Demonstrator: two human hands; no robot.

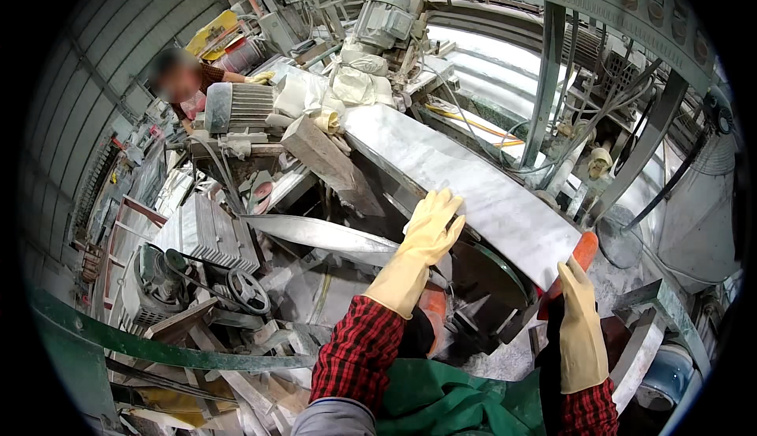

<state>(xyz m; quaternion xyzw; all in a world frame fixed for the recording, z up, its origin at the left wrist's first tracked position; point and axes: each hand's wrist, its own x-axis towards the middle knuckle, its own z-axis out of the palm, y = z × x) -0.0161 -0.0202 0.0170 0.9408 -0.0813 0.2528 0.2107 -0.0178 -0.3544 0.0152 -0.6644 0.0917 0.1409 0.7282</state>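
Note:
A long white stone slab (473,191) with faint grey marks lies slantwise from the upper middle to the lower right. My left hand (426,239), in a cream rubber glove, rests with its fingers stretched out on the slab's near edge. At the slab's near right end is my right hand (581,326), gloved alike, its fingers together and gripping the corner; the thumb side is partly hidden. An orange piece (583,253) shows just beyond the right fingertips. Both forearms wear red and black checked sleeves, above a green apron (457,400).
A rough block (331,164) leans left of the slab, near a finned motor (236,107). Another motor (385,16) stands behind. A control panel (623,10) and steel posts rise at right. A person (177,81) is at the far left. A handwheel (247,290) sits lower left.

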